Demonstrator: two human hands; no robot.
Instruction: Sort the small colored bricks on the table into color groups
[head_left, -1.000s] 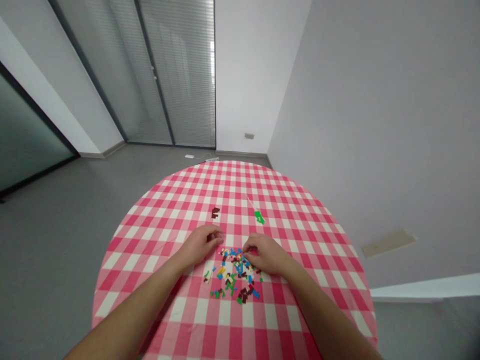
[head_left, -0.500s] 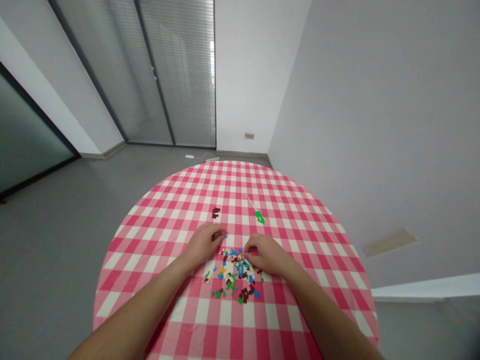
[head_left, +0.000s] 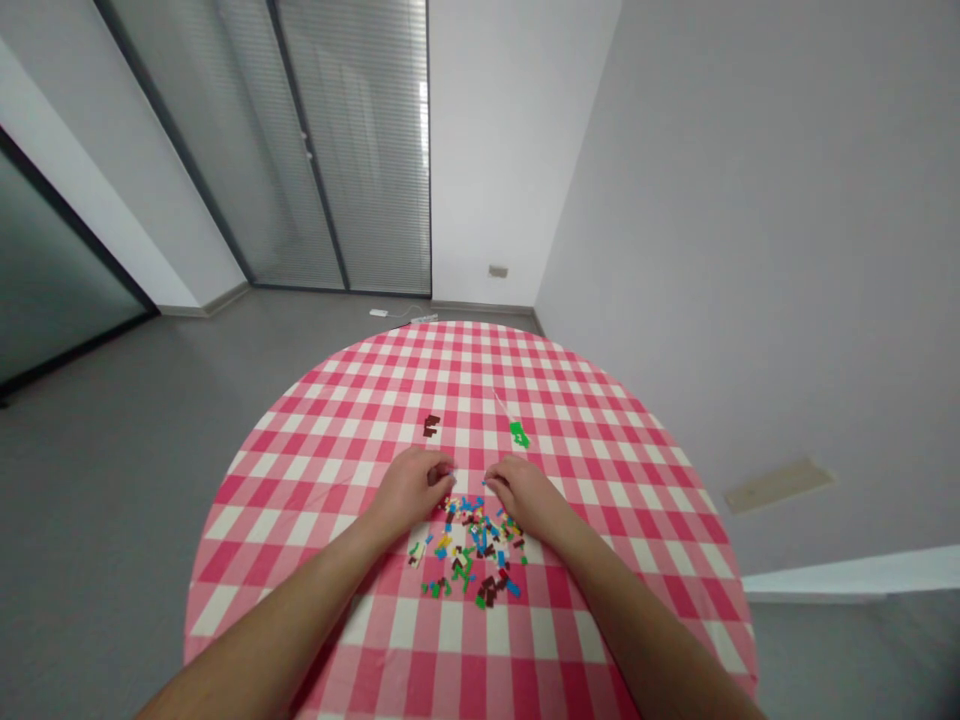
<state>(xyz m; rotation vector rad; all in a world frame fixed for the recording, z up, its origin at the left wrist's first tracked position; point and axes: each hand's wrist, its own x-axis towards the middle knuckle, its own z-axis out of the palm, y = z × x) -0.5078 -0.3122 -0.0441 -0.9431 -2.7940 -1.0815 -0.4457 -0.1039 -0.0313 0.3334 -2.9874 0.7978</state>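
My left hand [head_left: 412, 488] is closed in a pinch just above the left side of a scattered pile of toy bricks [head_left: 481, 540]. A bit of blue shows at its fingertips, apparently a small brick, mostly hidden by the fingers. Facing it, my right hand [head_left: 528, 494] pinches a small blue brick [head_left: 485, 482] over the far edge of the pile. The two hands are a short gap apart. The loose bricks are tiny, in blue, brown, green, yellow, red and white.
Brown bricks [head_left: 430, 426] lie beyond my left hand and a cluster of green bricks [head_left: 519, 434] beyond my right. All sit on a round table with a red-and-white checked cloth [head_left: 585, 400]. A grey wall [head_left: 750, 250] rises on the right.
My right hand has lifted from the pile and moved slightly away from me, now with a blue brick at its fingertips. My left hand has barely moved.
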